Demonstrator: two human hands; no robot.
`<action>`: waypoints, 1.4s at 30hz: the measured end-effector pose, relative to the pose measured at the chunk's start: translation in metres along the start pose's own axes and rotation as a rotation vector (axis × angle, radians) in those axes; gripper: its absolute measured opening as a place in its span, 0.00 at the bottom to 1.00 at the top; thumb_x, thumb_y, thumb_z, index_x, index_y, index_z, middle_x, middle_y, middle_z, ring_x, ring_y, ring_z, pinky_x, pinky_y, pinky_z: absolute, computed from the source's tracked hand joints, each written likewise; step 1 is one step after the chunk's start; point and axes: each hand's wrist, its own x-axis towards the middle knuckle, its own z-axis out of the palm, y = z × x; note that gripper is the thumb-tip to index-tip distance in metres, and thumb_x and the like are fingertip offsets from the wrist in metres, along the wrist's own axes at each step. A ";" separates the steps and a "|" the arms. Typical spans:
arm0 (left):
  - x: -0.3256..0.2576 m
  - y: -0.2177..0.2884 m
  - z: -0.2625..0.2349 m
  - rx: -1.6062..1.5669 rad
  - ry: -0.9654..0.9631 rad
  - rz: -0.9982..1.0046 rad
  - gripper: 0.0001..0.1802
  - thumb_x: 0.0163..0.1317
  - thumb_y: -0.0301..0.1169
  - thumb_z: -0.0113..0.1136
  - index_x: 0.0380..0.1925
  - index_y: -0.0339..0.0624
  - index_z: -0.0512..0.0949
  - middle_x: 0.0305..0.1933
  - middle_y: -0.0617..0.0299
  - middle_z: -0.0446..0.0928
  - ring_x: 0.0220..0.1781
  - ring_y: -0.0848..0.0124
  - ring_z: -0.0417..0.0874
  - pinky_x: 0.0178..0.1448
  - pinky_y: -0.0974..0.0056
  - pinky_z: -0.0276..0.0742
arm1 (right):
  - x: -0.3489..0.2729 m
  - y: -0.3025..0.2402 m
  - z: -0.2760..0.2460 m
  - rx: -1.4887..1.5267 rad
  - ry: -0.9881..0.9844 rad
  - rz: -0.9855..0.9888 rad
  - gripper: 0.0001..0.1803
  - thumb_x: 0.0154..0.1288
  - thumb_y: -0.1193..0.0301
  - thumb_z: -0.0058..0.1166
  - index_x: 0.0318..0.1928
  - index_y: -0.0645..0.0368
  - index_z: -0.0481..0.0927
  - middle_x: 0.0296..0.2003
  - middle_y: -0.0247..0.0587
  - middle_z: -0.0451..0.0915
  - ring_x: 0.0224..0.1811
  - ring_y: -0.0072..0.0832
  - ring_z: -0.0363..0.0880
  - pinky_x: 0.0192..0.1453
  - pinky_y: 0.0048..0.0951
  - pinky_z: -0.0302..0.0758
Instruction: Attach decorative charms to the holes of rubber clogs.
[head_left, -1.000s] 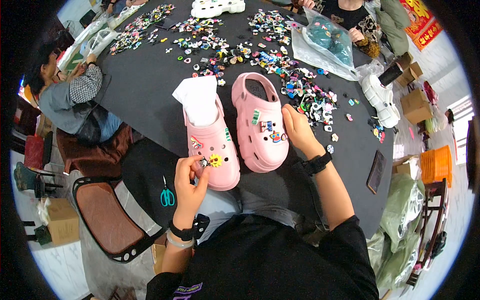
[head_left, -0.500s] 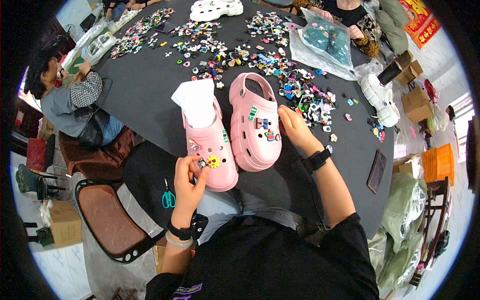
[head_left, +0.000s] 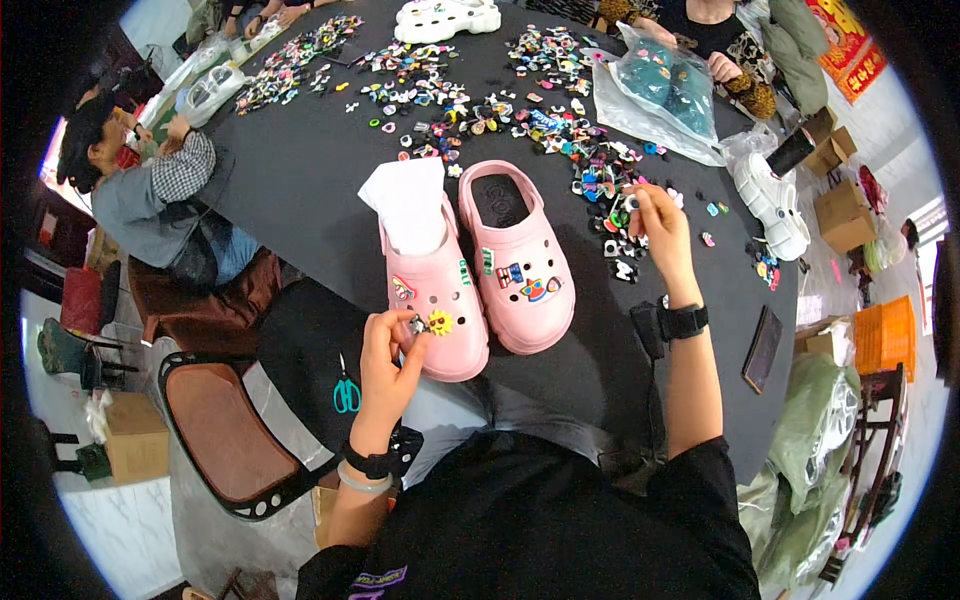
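Observation:
Two pink clogs stand side by side on the dark table in front of me. The left clog [head_left: 455,352] has white paper [head_left: 412,212] stuffed in its opening and bears several charms, among them a yellow sun charm [head_left: 440,322]. The right clog [head_left: 545,315] carries a flag charm [head_left: 510,274] and other charms. My left hand [head_left: 383,350] pinches a small grey shoe charm [head_left: 418,324] against the left clog's toe, beside the sun. Over the edge of the charm pile, my right hand [head_left: 662,232] pinches a small dark-and-white shoe charm [head_left: 632,202].
Heaps of loose charms [head_left: 580,140] spread across the table. White clogs [head_left: 770,205] stand at the far edge and right. A bagged pair [head_left: 660,90], a phone [head_left: 762,348] and teal scissors [head_left: 346,392] lie around. A co-worker [head_left: 150,210] sits at left, others at the far side.
My right hand has left the right clog and moved right to the charm pile. The right clog, tilted before, now sits flat. My left hand stays at the left clog's toe.

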 end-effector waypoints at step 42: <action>-0.008 -0.012 0.003 -0.064 0.056 0.012 0.25 0.56 0.26 0.66 0.53 0.37 0.68 0.34 0.64 0.65 0.31 0.76 0.66 0.32 0.72 0.63 | -0.064 -0.075 0.112 -0.897 -0.291 -0.441 0.16 0.60 0.57 0.59 0.26 0.56 0.76 0.22 0.39 0.77 0.20 0.38 0.79 0.23 0.37 0.75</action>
